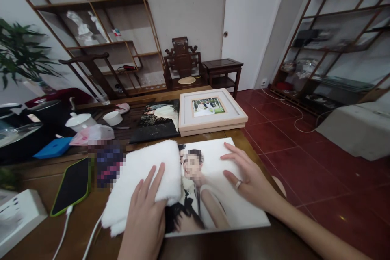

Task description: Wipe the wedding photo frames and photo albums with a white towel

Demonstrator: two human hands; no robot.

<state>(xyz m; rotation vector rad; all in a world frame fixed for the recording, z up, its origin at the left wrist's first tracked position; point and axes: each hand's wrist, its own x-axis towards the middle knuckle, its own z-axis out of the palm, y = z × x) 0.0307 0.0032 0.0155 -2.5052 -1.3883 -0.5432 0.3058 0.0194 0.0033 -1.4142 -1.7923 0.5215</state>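
Wooden desk (213, 248) fills the near part of the room, with red tiled floor (304, 162) off to the right. The left hand (146, 207) lies flat, fingers stretched forward and slightly apart, pressing on a folded white towel (143, 170). The towel covers the left part of a large photo print (231, 211) lying flat at the near edge of the desk. The right hand (246, 180), wearing a ring (238, 184), rests flat on the right half of that print, fingers extended and gripping nothing. The two hands are well apart.

Left of the towel lies a phone (71, 186) in a green case, screen dark, with a white cable plugged in. A white box (18, 215) sits at the near left. Beyond the print are a dark photo print (155, 124) and, to its right, a pale framed photo (211, 124). Further left stand a white cup (112, 118), whose contents I cannot tell, and a lidded white pot (79, 122), with a pink bag (93, 134) just near of them. Wall shelves (100, 44) on the far left hold vases and white figurines.
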